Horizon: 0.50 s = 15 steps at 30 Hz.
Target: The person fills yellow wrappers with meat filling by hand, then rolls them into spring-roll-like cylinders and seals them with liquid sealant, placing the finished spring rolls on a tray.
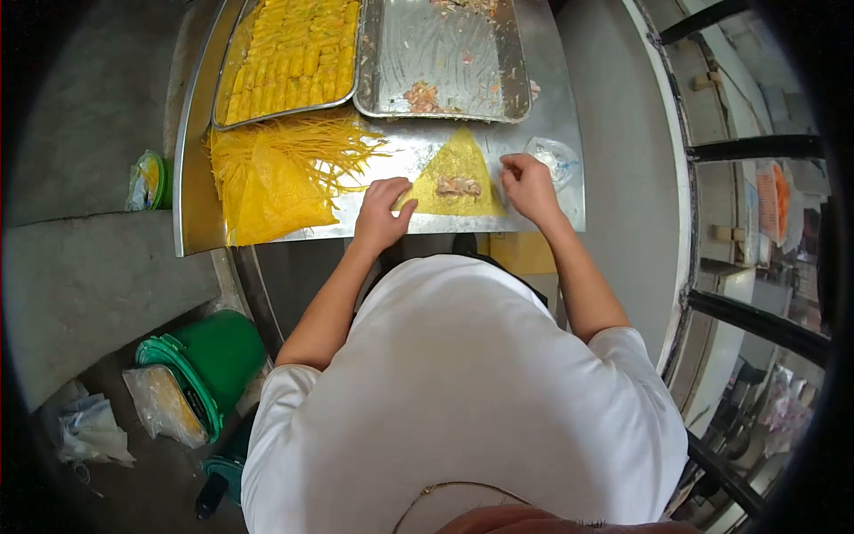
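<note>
A yellow three-cornered wrapper (461, 160) lies spread on the metal table, one point away from me. Across its lower middle sits a short strip of pinkish filling (458, 186). My left hand (384, 214) is at the wrapper's left corner, thumb and fingers closed around it. Just off the right edge, my right hand (531, 189) has half-curled fingers; thumb and index tips stand a little apart, with nothing seen between them. Left of my left hand is a fanned stack of yellow wrappers (271, 196), its strip-like edges spread toward the right.
Behind the stack, one tray (289, 62) holds rows of yellow rolls. Beside it, another metal tray (436, 62) has filling scraps. A clear plastic bag (553, 160) rests right of my right hand. Green bucket (213, 360) on the floor at left; barred window (756, 147) at right.
</note>
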{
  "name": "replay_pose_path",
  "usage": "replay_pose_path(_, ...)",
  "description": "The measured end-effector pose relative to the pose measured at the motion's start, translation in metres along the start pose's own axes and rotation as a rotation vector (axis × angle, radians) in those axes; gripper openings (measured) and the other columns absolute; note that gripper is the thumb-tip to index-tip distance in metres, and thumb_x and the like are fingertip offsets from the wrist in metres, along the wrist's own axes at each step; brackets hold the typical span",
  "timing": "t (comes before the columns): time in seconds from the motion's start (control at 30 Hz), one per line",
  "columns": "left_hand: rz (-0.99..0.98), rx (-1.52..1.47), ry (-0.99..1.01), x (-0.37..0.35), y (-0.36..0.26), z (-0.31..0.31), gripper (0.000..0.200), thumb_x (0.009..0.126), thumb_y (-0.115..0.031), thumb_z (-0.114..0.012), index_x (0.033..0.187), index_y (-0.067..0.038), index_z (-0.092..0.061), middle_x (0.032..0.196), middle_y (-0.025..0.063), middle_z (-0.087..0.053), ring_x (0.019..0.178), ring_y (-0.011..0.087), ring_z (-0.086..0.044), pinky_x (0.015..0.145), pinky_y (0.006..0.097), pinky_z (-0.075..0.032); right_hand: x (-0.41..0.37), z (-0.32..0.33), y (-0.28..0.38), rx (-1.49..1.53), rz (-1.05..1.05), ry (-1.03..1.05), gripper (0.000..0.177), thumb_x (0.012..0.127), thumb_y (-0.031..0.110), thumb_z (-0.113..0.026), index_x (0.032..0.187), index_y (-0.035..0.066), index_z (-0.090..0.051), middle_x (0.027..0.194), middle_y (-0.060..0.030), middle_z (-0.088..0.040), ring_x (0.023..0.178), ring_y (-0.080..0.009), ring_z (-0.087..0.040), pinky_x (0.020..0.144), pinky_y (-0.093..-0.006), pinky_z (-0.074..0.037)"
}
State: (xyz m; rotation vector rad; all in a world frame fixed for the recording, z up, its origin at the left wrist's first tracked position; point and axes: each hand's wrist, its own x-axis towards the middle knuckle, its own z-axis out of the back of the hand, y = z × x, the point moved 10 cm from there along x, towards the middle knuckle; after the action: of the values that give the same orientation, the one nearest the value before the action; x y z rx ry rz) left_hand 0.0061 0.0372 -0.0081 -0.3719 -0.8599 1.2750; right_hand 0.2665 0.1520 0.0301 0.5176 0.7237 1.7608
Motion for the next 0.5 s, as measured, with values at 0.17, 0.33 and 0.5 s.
replay_pose_path(0.17, 0.396, -0.004, 0.019, 0.023, 0.015, -0.006, 0.040, 0.088, -0.018, -0.082, 0.122, 0.000, -0.072, 0.108, 0.0181, -0.070, 0.103, 0.0364, -0.066, 0.094, 0.0455, -0.054, -0.005, -0.021, -0.033, 0.350, -0.153, 0.075, 0.024, 0.093, 0.004, -0.069, 0.114, -0.003, -0.078, 0.099, -0.0163, -0.081, 0.089, -0.0212, -0.076, 0.083, -0.0325, -0.060)
replay_pose_path(0.33, 0.337, 0.188, 0.040, 0.024, 0.010, -0.013, 0.042, 0.088, -0.017, -0.082, 0.124, 0.001, -0.071, 0.104, 0.0192, -0.067, 0.104, 0.0385, -0.063, 0.094, 0.0474, -0.052, 0.015, -0.016, -0.002, 0.447, -0.159, 0.127, 0.027, 0.094, -0.005, -0.063, 0.118, -0.005, -0.075, 0.102, -0.0111, -0.079, 0.093, -0.0143, -0.074, 0.085, -0.0291, -0.058)
replay_pose_path(0.5, 0.162, 0.092, -0.069, 0.010, 0.010, -0.008, 0.035, 0.091, -0.015, -0.078, 0.121, -0.001, -0.070, 0.112, 0.0192, -0.068, 0.109, 0.0401, -0.063, 0.098, 0.0479, -0.051, 0.122, 0.019, 0.054, 0.338, 0.099, 0.077, 0.025, 0.093, 0.003, -0.066, 0.115, -0.003, -0.078, 0.097, -0.0095, -0.079, 0.090, -0.0169, -0.074, 0.083, -0.0323, -0.058)
